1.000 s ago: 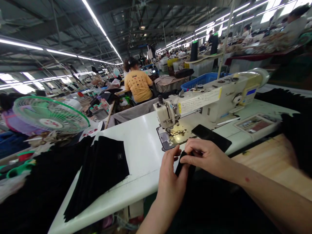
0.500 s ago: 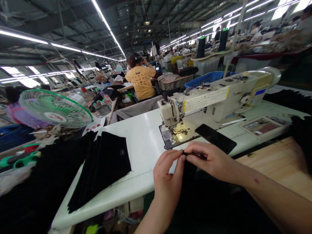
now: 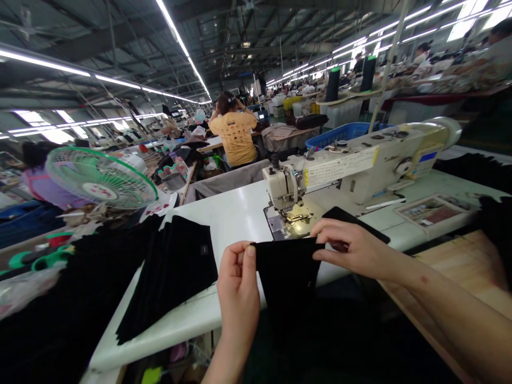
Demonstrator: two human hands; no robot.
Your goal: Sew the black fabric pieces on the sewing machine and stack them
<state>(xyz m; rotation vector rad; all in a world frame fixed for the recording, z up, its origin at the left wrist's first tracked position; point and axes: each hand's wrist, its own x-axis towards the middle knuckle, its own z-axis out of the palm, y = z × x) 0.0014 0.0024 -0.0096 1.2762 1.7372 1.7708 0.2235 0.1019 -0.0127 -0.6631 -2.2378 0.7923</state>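
Observation:
Between my two hands hangs a black fabric piece [image 3: 288, 272], stretched flat by its top edge. My left hand [image 3: 238, 285] pinches its left corner and my right hand [image 3: 352, 248] pinches its right corner. Both hands are closed on the cloth, just in front of the white sewing table [image 3: 236, 218]. The sewing machine [image 3: 360, 160] stands right behind my right hand, its needle area lit. A dark phone [image 3: 356, 221] lies on the table, partly hidden by my right hand.
A stack of black fabric pieces [image 3: 172, 272] lies on the table's left side. A green-rimmed fan [image 3: 100, 178] stands at the left. A person in a yellow shirt [image 3: 236, 133] sits at a far table. A wooden board [image 3: 468, 272] is at the right.
My hands have moved apart, the left one going left, and the folded black piece has been spread out flat between them and lifted slightly.

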